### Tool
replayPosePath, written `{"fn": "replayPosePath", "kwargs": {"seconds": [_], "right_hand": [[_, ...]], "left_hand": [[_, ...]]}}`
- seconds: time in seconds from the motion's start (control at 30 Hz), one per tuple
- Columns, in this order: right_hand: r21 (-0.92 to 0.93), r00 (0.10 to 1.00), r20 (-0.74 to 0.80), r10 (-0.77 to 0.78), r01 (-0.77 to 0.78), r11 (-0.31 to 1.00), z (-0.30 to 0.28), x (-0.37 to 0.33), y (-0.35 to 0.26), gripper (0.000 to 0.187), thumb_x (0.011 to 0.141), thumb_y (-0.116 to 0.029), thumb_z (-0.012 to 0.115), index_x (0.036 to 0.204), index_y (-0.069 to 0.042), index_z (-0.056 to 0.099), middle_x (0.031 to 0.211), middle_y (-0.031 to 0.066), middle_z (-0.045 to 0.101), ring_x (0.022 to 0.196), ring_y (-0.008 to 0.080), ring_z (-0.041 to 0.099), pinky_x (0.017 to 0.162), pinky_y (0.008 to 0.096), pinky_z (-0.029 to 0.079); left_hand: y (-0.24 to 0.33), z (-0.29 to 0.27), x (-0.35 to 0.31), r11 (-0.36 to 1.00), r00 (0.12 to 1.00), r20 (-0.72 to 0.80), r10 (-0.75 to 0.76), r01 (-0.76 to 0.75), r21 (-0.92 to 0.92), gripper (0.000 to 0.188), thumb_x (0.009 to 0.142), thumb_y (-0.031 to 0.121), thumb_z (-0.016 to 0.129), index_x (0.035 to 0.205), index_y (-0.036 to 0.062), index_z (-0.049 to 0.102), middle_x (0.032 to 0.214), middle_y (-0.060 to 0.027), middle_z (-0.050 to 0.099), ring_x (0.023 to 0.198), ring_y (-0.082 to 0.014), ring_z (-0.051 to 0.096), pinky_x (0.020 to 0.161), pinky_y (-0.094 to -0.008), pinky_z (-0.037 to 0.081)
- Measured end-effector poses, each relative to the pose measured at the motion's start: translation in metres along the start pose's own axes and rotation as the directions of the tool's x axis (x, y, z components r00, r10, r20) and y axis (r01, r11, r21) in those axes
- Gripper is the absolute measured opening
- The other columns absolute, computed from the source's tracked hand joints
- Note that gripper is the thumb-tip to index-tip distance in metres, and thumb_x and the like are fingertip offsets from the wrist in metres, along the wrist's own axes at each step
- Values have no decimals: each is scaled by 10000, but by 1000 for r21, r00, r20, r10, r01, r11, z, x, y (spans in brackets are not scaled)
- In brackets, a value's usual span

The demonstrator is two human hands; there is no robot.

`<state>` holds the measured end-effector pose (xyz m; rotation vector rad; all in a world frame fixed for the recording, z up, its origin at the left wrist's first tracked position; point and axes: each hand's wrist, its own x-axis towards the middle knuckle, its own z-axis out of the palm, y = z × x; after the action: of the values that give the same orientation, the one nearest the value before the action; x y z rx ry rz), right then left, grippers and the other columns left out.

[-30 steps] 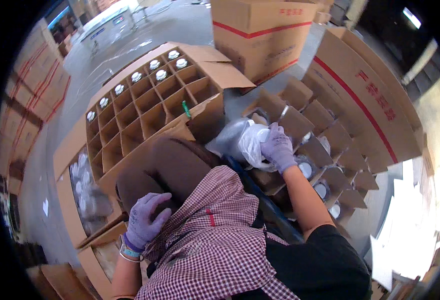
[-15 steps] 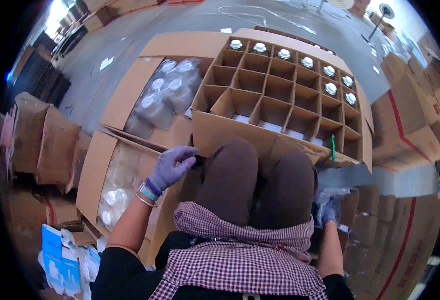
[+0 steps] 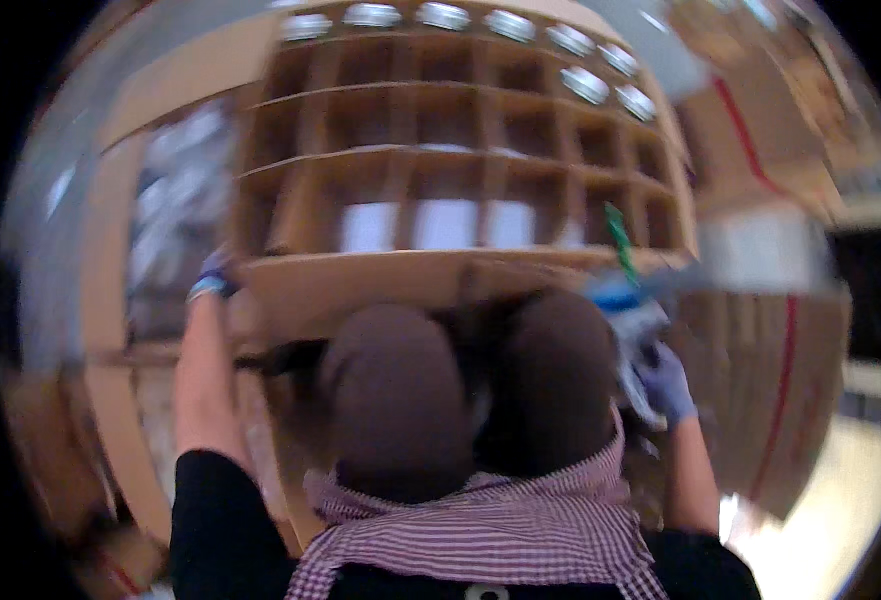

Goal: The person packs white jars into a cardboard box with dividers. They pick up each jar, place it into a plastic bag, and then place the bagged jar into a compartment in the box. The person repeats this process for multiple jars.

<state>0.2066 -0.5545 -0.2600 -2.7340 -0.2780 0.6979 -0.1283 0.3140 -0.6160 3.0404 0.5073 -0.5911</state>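
My right hand (image 3: 669, 385), in a pale purple glove, is closed on a crumpled whitish, see-through plastic piece (image 3: 643, 325) beside my right knee. Motion smears it, and its exact kind cannot be made out. My left hand (image 3: 219, 274), gloved likewise, is at the left front corner of the divided carton (image 3: 361, 285); its fingers are blurred. Silver-capped bottles (image 3: 444, 16) stand in the carton's far row, and more capped ones (image 3: 586, 86) fill cells at the right. White sheets (image 3: 446, 224) show at the bottom of several near cells.
An open carton of clear plastic-looking items (image 3: 181, 210) stands left of the divided one. A green strip (image 3: 621, 240) hangs over the near right edge. Brown cartons with red stripes (image 3: 787, 390) are stacked on the right. My knees (image 3: 391, 400) are against the carton's front.
My right hand has come up and forward with the plastic piece. My left hand has moved to the carton's left corner. The view has shifted closer to the carton and is blurred.
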Motion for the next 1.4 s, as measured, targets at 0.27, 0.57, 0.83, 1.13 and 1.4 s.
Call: {"fn": "replayPosePath", "kwargs": {"seconds": [0.27,0.57,0.83,1.13,1.4], "right_hand": [[-129,987,-142,80,-99,987,21,-23,-44,463,841,-287,700,1221,-30,640,1219,205,640,1152,390,611,999,445,497],[-435,993,-30,110,-112,893,93,50,-24,885,761,-434,768,1502,-90,427,1490,247,427,1295,448,507,1116,499,423],[-274,995,-82,59,-80,958,103,66,-9,716,829,-438,694,1457,-167,481,1471,214,461,1313,421,507,1094,514,429],[-246,802,-461,-379,295,923,-6,-49,10,663,789,-391,734,1359,-95,568,1330,207,578,1188,392,592,1018,487,477],[-24,794,-544,-271,307,951,-17,-83,-24,584,780,-363,734,1278,-92,593,1283,188,598,1129,397,615,965,478,508]], "left_hand": [[69,27,53,816,902,270,-336,422,-394,554,1014,482,533,1448,138,512,1491,-114,501,1328,-313,492,1080,-478,412],[50,16,-29,-487,696,586,-416,373,-789,577,1018,485,522,1476,136,479,1537,-101,454,1373,-300,451,1114,-465,367],[31,-103,-183,-691,730,467,-499,-11,-722,599,1022,488,513,1502,135,450,1578,-90,411,1413,-289,415,1145,-453,328],[197,-373,-225,206,590,-450,-670,-435,-877,533,1031,288,511,1495,38,432,1470,-151,514,1353,-261,505,1098,-378,425],[656,-426,-181,459,578,-572,582,-814,-356,808,749,187,771,1467,27,435,1405,-266,526,1308,-424,519,1106,-465,434]]}}
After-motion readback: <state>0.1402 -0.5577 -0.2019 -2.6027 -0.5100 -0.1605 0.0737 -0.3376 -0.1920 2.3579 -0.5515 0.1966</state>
